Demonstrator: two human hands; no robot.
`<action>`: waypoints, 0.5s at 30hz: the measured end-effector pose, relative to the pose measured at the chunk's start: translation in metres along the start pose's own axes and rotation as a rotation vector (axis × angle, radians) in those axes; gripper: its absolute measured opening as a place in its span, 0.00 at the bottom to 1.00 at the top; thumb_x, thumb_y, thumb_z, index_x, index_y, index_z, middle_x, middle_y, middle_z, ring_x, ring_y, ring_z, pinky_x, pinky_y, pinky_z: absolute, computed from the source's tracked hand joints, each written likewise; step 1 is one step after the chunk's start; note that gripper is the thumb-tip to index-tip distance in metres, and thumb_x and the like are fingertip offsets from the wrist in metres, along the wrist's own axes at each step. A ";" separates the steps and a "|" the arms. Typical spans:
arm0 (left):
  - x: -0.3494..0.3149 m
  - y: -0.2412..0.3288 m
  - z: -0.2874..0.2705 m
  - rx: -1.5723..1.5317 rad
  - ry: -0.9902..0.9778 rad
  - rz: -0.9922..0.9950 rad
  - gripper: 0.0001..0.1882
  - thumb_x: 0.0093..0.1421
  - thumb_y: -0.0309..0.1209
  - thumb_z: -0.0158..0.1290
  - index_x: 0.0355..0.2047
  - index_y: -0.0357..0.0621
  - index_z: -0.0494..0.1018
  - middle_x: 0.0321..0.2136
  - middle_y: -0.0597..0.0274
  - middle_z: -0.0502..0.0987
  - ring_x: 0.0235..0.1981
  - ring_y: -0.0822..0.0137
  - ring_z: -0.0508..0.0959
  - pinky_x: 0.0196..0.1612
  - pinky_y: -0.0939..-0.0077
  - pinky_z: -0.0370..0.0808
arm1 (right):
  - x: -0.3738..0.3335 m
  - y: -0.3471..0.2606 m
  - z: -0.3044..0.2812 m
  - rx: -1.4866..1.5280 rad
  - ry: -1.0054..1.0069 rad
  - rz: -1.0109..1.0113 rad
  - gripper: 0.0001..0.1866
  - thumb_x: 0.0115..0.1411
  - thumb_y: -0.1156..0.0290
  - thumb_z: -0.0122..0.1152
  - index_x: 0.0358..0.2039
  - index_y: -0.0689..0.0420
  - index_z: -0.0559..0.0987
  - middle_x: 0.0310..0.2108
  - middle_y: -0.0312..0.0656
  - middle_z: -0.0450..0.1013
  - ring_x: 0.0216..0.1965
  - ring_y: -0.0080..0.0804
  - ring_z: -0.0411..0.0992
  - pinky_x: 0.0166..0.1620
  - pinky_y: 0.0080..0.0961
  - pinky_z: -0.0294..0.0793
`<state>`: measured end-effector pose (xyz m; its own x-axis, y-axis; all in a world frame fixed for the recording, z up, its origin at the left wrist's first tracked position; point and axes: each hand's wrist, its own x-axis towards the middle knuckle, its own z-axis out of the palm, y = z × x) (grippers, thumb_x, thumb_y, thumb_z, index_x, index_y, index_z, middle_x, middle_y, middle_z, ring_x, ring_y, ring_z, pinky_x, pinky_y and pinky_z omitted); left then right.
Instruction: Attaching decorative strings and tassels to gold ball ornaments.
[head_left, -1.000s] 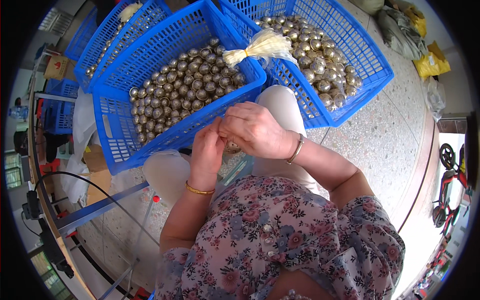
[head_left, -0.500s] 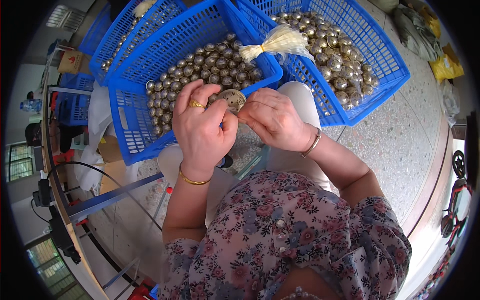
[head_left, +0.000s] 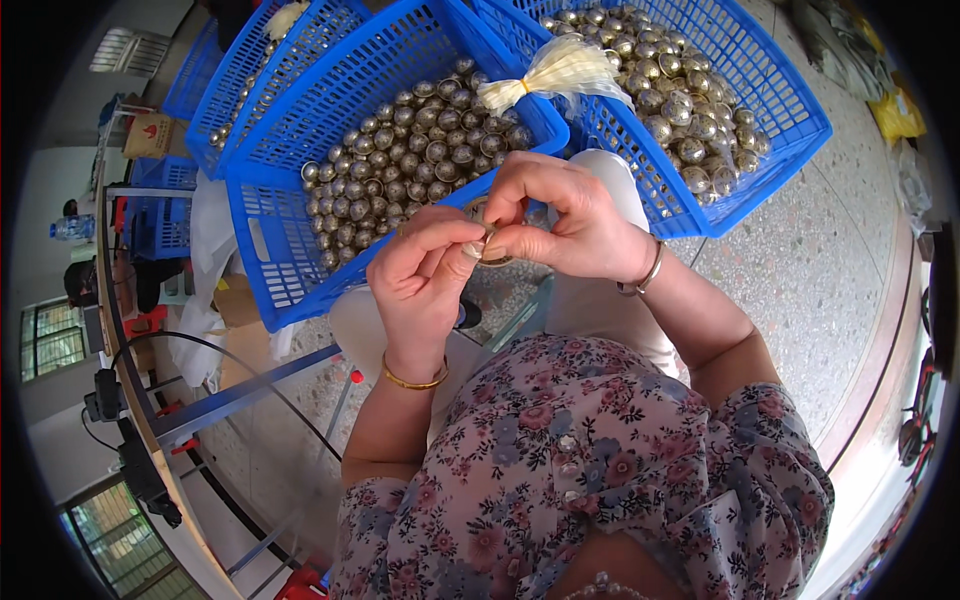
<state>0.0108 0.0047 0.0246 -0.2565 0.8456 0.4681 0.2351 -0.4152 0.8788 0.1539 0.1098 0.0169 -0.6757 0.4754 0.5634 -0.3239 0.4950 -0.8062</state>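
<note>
A small, round, gold-coloured metal piece (head_left: 497, 262) is between my hands in front of me, mostly hidden by fingers. My left hand (head_left: 425, 268) is closed, with thumb and index finger pinched at its left side. From the other side, my right hand (head_left: 570, 222) pinches it with thumb and bent fingers. Both hands are just in front of the near wall of a blue plastic basket (head_left: 262, 250), which holds many round metal balls (head_left: 400, 150). Over that basket's right corner lies a bundle of pale strands (head_left: 570, 70), tied with a yellow band.
A second blue basket (head_left: 765, 195) of metal balls (head_left: 690, 110) stands at the right. More blue baskets (head_left: 225, 80) are at the far left. A metal-framed table (head_left: 165, 435) with a black cable (head_left: 255, 375) is on my left. Speckled floor (head_left: 790, 270) extends to the right.
My hands have shifted slightly right and down. The right hand has turned to a pinch over the metal piece, whose perforated face showed before and is now mostly covered.
</note>
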 end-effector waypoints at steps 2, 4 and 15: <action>0.001 0.004 -0.001 0.060 -0.043 -0.014 0.06 0.49 0.19 0.57 0.29 0.36 0.75 0.26 0.60 0.75 0.28 0.70 0.73 0.31 0.82 0.69 | 0.000 0.003 -0.003 0.046 -0.025 0.104 0.14 0.45 0.70 0.69 0.30 0.60 0.73 0.27 0.35 0.68 0.30 0.27 0.67 0.34 0.23 0.68; 0.004 0.008 -0.001 0.116 -0.088 -0.031 0.06 0.48 0.19 0.57 0.29 0.36 0.75 0.26 0.60 0.75 0.28 0.69 0.73 0.31 0.81 0.69 | 0.001 0.008 -0.006 0.157 -0.030 0.139 0.22 0.40 0.68 0.72 0.35 0.59 0.72 0.32 0.35 0.66 0.34 0.24 0.65 0.39 0.22 0.67; -0.004 0.001 0.004 0.300 -0.088 -0.026 0.03 0.52 0.21 0.54 0.28 0.37 0.71 0.25 0.61 0.73 0.25 0.66 0.72 0.29 0.77 0.68 | -0.001 0.019 -0.014 0.010 -0.072 0.145 0.30 0.37 0.63 0.75 0.40 0.59 0.72 0.35 0.35 0.69 0.34 0.23 0.67 0.41 0.21 0.68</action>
<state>0.0160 0.0021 0.0230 -0.1869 0.8859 0.4246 0.4988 -0.2868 0.8179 0.1577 0.1291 0.0036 -0.7611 0.4880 0.4274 -0.2263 0.4177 -0.8799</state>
